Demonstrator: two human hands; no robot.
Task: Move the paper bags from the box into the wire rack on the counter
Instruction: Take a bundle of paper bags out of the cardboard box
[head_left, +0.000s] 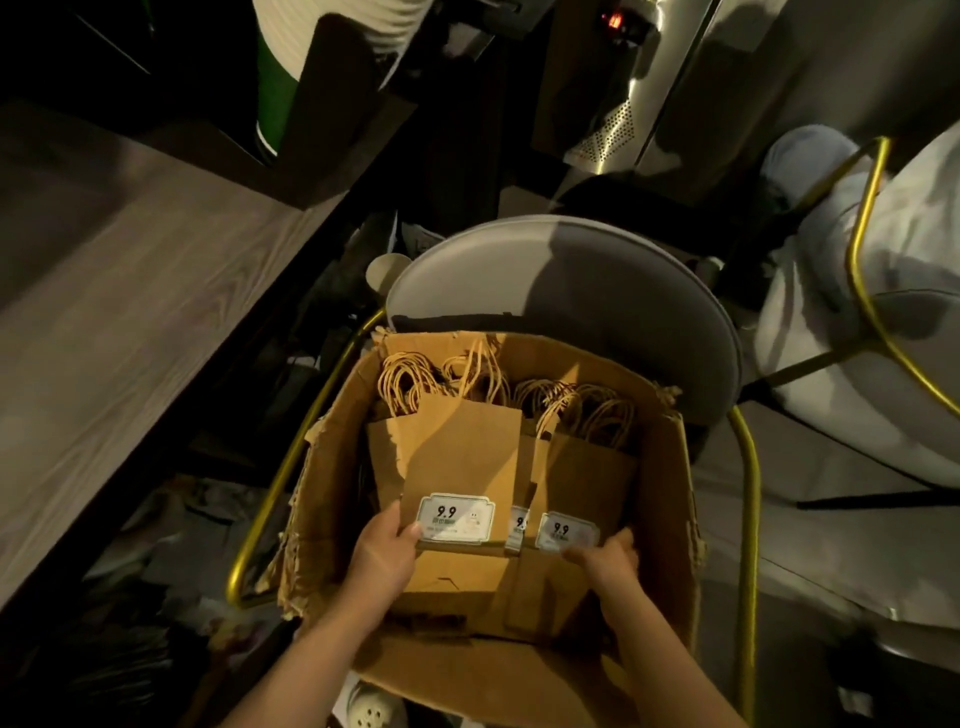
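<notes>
Closest in, both forearms reach down into the box, one hand at each lower corner of the bags. The left hand pinches the front bag by its lower left edge, thumb laid on the face just beside the label, fingers out of sight behind. The right hand has its fingers curled against the lower right edge of the neighbouring bag, beside a second label. It looks like a hold, though how many bags it has gathered I cannot tell.

The bags lie straight ahead of the hands and between them, packed flat in the box and leaning away. Their bottoms point toward the person, the long axis runs forward and up, and the twisted-paper handles bunch at the far end. They are plain brown paper, folded flat, each visible face carrying a pale label printed 9.9 (the smaller print is too blurred to read).

The box is worn cardboard with ragged, torn edges and sits on the seat of a grey chair with a brass-coloured frame. Farther off, the wood-grain counter runs along the left, so the left hand is the nearer one. I judge the lift must go up out of the box, then swing left. The rack I cannot make out.
</notes>
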